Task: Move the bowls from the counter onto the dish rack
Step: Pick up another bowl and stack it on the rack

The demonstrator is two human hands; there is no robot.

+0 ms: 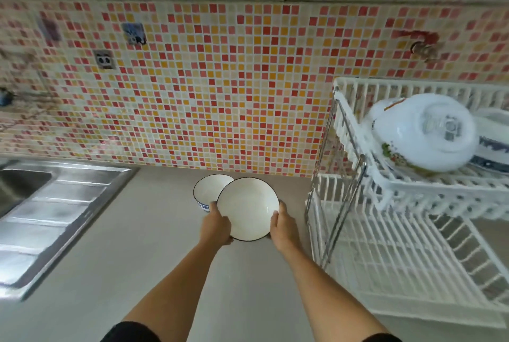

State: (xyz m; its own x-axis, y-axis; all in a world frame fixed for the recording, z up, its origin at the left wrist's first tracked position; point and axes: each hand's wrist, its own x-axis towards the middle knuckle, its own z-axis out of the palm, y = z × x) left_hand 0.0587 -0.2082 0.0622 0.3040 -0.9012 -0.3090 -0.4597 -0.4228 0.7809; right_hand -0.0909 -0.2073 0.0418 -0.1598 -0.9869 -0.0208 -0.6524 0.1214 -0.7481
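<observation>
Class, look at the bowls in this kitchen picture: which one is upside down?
The large floral bowl on the dish rack's upper tier; its base faces the camera. Both counter bowls, near and far, sit open side up.

Bare counter point(154, 245) lies open at lower centre – the rack's lower shelf point(391, 253) at right is free, its upper shelf point(429, 190) crowded by upturned bowls point(424, 132)

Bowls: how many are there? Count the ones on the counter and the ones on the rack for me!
Near the counter: 2, one held bowl between left hand and right hand, one bowl behind.
On the rack: 2, one big upturned bowl, one blue-patterned bowl partly hidden.
Total: 4
</observation>
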